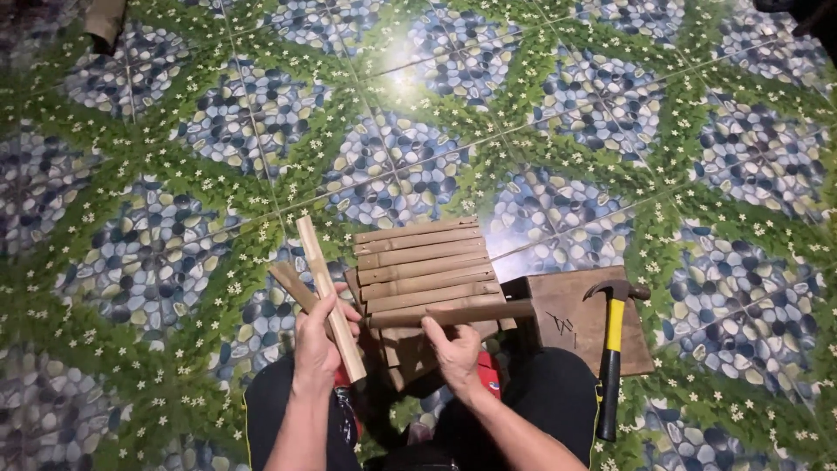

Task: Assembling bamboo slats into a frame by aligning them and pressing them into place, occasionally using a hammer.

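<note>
- Centrally, lower middle of frame: small slatted panel of pale wooden strips (425,266); right hand (453,349) closed on its lowest loose brown slat (453,313).
- Left hand (316,344) wrapped around two long pale wooden strips (329,296).
- Risk, judged: unfixed slat may slide; crossed strips may slip from hold.
- Lower right: yellow-handled claw hammer (612,349) on brown wooden board (571,323).
- Surface: glossy floor tiles printed with pebbles and greenery (174,174), glare at upper centre.

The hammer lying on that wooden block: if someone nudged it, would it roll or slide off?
Probably not roll: the hammer has a curved claw head that would stop it turning. It would likely feel head-heavy. Its handle overhangs the wooden block, so a push might tip it off.
</note>
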